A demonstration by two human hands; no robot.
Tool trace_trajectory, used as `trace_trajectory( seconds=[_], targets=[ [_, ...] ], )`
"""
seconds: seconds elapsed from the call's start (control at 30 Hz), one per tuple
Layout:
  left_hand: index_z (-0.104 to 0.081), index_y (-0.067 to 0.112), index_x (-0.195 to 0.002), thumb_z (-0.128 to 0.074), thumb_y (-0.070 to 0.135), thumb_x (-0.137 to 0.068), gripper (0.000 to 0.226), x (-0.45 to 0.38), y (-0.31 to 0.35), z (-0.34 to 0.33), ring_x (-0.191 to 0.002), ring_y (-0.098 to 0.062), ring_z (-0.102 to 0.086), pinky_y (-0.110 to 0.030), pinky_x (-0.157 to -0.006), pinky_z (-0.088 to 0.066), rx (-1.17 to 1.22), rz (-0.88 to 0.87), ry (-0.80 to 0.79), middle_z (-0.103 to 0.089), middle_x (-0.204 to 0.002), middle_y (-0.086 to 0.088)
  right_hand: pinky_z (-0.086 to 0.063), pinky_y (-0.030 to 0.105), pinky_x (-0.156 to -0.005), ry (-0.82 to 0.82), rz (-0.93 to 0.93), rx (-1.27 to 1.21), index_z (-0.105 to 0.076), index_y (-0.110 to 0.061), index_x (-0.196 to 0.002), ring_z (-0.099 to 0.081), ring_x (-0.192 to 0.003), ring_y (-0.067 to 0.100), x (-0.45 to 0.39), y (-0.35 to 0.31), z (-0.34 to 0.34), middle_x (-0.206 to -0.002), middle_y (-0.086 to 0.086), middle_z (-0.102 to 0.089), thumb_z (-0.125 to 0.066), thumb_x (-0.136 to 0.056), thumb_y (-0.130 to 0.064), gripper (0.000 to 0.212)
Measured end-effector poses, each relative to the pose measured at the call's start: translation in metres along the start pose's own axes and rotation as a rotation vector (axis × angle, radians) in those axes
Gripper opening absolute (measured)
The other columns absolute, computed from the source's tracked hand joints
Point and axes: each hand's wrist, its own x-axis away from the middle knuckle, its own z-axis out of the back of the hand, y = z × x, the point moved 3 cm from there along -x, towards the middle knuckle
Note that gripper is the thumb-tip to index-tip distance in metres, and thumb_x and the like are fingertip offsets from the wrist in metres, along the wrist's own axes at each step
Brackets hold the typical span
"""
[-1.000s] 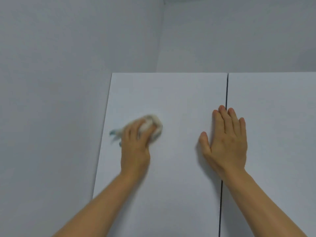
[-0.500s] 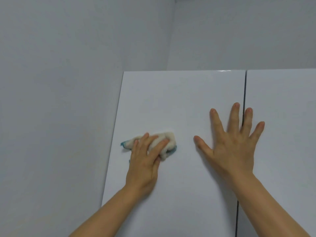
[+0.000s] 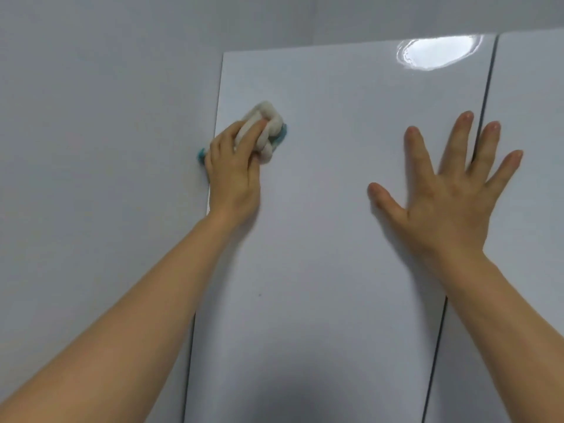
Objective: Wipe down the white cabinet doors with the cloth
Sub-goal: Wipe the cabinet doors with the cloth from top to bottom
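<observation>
A glossy white cabinet door (image 3: 329, 209) fills the middle of the view, with a second door (image 3: 531, 87) to its right across a thin dark gap. My left hand (image 3: 235, 169) grips a bunched white cloth (image 3: 268, 123) with teal edging and presses it against the upper left part of the middle door, close to its left edge. My right hand (image 3: 451, 203) lies flat with fingers spread, straddling the gap between the two doors.
A plain white wall (image 3: 100, 148) runs along the left of the door and above the cabinet. A ceiling light reflection (image 3: 436, 53) shines near the door's top right corner.
The view has moved closer and the doors look larger. My left hand has carried the cloth towards the door's left edge. My right hand stays flat on the gap, fingers spread.
</observation>
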Motion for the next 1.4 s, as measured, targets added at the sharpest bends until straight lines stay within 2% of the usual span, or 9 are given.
trace_trajectory(
  seconds=[0.27,0.43,0.63,0.7,0.83,0.97,1.1,1.3,1.4],
  targets=[
    [-0.054,0.034,-0.141,-0.055,0.008,-0.096,0.052,0.331,0.008,0.007,-0.144,-0.026,-0.035,-0.053,-0.114,-0.034,0.053,0.062,-0.173,-0.032,-0.158,0.01,-0.002,0.078,-0.12,0.002,-0.009,-0.013,-0.014,-0.032,-0.164,0.004,-0.157,0.052,0.004,-0.003,0.005,-0.172,0.025,0.005,-0.036,-0.094,-0.079,0.088],
    [-0.048,0.048,-0.138,-0.052,0.011,-0.096,0.057,0.282,0.016,0.011,-0.128,-0.017,-0.036,-0.044,-0.108,-0.035,0.129,0.167,-0.101,-0.037,-0.141,0.015,-0.003,0.078,-0.12,0.008,0.0,-0.024,-0.013,-0.033,-0.165,0.003,-0.157,0.052,0.006,-0.003,0.006,-0.172,0.025,0.004,-0.035,-0.094,-0.08,0.087],
    [-0.066,0.027,-0.133,-0.052,0.009,-0.093,0.047,0.062,0.006,0.009,-0.116,-0.03,-0.043,-0.027,-0.101,-0.034,0.132,0.326,0.168,-0.05,-0.129,-0.01,-0.004,0.076,-0.121,0.01,-0.015,0.008,-0.011,-0.035,-0.165,0.002,-0.158,0.05,0.004,-0.006,0.007,-0.173,0.023,0.003,-0.029,-0.093,-0.082,0.088],
    [-0.064,0.03,-0.135,-0.048,0.016,-0.095,0.045,0.035,0.02,0.003,-0.118,-0.027,-0.041,-0.033,-0.102,-0.037,0.106,0.307,0.166,-0.049,-0.132,-0.008,-0.003,0.075,-0.121,0.017,-0.011,0.015,-0.01,-0.036,-0.165,0.001,-0.158,0.05,0.003,-0.008,0.007,-0.173,0.023,0.002,-0.027,-0.093,-0.083,0.088],
    [-0.055,0.035,-0.14,-0.057,0.024,-0.098,0.043,0.153,0.084,-0.023,-0.122,-0.03,-0.042,-0.045,-0.106,-0.036,0.114,0.015,-0.038,-0.046,-0.14,-0.005,-0.004,0.074,-0.122,0.024,-0.003,0.038,-0.01,-0.037,-0.165,-0.002,-0.158,0.051,0.003,-0.005,0.008,-0.172,0.023,-0.003,-0.023,-0.093,-0.084,0.087],
    [-0.056,0.037,-0.133,-0.077,0.006,-0.078,0.066,0.311,0.106,-0.03,-0.111,-0.027,-0.049,-0.044,-0.094,-0.042,0.045,-0.466,-0.315,-0.047,-0.132,0.003,-0.004,0.068,-0.125,0.009,0.016,0.042,-0.014,-0.037,-0.165,-0.002,-0.159,0.045,0.008,0.002,0.012,-0.174,0.018,-0.004,-0.022,-0.101,-0.071,0.073],
    [-0.059,0.036,-0.135,-0.069,-0.003,-0.076,0.072,0.291,0.092,-0.027,-0.108,-0.026,-0.05,-0.041,-0.091,-0.039,0.071,-0.68,-0.387,-0.05,-0.13,0.003,-0.006,0.058,-0.128,-0.025,0.081,0.034,-0.02,-0.035,-0.164,-0.004,-0.161,0.038,0.009,0.018,0.021,-0.175,0.011,-0.006,-0.024,-0.104,-0.06,0.065],
    [-0.06,0.036,-0.134,-0.057,0.023,-0.094,0.042,0.096,0.111,-0.029,-0.115,-0.035,-0.046,-0.044,-0.096,-0.038,0.111,-0.107,-0.139,-0.054,-0.133,-0.011,-0.005,0.046,-0.131,-0.109,0.121,-0.026,-0.024,-0.028,-0.165,-0.005,-0.162,0.03,0.026,0.037,0.03,-0.175,0.007,-0.01,-0.028,-0.106,-0.048,0.062],
    [-0.056,0.037,-0.137,-0.046,0.029,-0.098,0.041,0.063,0.134,-0.032,-0.12,-0.037,-0.047,-0.04,-0.098,-0.035,0.044,-0.06,-0.087,-0.052,-0.139,-0.01,-0.008,0.043,-0.13,-0.12,0.143,-0.04,-0.029,-0.026,-0.163,-0.011,-0.162,0.028,0.029,0.038,0.038,-0.174,0.007,-0.016,-0.027,-0.106,-0.046,0.061]
  ],
)
